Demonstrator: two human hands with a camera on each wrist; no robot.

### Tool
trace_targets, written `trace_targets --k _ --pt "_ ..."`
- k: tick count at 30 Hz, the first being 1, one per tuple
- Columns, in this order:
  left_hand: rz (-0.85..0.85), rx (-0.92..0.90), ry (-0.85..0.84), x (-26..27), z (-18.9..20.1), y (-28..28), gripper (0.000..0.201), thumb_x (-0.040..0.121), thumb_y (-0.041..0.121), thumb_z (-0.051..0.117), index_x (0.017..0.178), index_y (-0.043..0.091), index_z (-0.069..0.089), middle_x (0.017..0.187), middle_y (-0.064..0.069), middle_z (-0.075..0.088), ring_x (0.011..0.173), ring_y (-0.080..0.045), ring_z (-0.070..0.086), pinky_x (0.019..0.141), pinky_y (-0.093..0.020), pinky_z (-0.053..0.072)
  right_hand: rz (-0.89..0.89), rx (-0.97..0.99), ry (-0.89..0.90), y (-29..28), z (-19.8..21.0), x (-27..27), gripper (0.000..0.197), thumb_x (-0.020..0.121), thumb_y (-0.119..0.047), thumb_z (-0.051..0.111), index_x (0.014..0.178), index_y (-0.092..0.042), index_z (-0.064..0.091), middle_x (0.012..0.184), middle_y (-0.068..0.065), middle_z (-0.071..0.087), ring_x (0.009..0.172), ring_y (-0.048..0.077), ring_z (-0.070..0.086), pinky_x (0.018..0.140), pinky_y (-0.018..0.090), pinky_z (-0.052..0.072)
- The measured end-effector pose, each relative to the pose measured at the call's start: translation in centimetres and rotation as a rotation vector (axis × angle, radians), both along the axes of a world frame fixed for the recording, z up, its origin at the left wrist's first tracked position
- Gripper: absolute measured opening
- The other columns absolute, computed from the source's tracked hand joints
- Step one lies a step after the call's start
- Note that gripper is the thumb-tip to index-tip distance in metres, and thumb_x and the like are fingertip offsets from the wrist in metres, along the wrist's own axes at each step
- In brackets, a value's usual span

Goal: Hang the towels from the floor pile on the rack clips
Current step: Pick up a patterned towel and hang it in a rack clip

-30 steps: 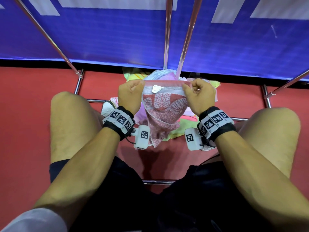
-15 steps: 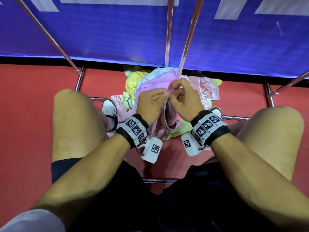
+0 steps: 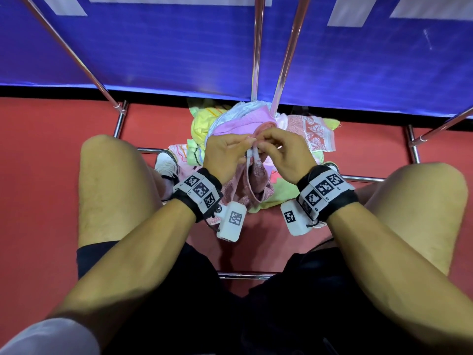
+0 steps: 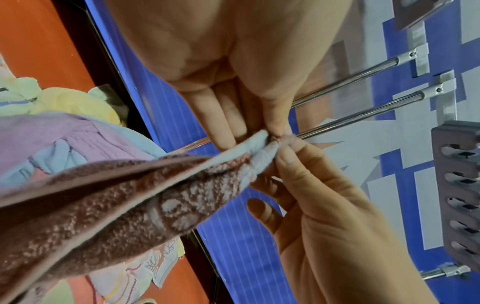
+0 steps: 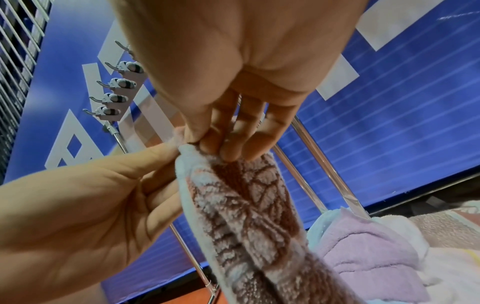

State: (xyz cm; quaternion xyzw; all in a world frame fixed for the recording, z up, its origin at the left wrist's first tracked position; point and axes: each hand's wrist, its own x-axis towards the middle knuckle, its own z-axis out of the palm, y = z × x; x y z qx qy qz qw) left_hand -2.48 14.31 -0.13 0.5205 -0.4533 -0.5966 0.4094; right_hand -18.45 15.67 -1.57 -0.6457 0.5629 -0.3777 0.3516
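A dark pink towel with a white leaf pattern hangs folded lengthwise between my knees, its pale top corners brought together. My left hand and right hand meet fingertip to fingertip and both pinch those corners. In the left wrist view the left hand's fingers nip the towel's edge against the right thumb. From the right wrist, the towel trails down from the right hand's fingers. The floor pile of pink, yellow and white towels lies just beyond. A row of rack clips shows high above.
Chrome rack tubes rise in front of a blue banner wall. Low base bars cross the red floor around my knees and shoes. A grey slotted clip bar hangs to the right in the left wrist view.
A second ago the towel was stretched wide between my hands. The hands have come together, folding it in half with its top corners now pinched together.
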Motion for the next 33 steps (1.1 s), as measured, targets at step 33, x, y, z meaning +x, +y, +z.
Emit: trace_targets --k 33 --pt "-0.195 -0.129 -0.095 0.6 0.2 0.3 0.022 0.09 0.004 0.068 0.11 0.013 0.07 0.086 0.014 0.075 0.084 -0.002 0.071 0.074 -0.018 0.054 -0.088 -0.123 -0.036 -0.6 -1.0 -0.3 0.004 0.085 -0.013 0.071 0.084 -0.017 0.072 0.109 -0.016 0.053 0.12 0.001 0.048 0.096 0.025 0.046"
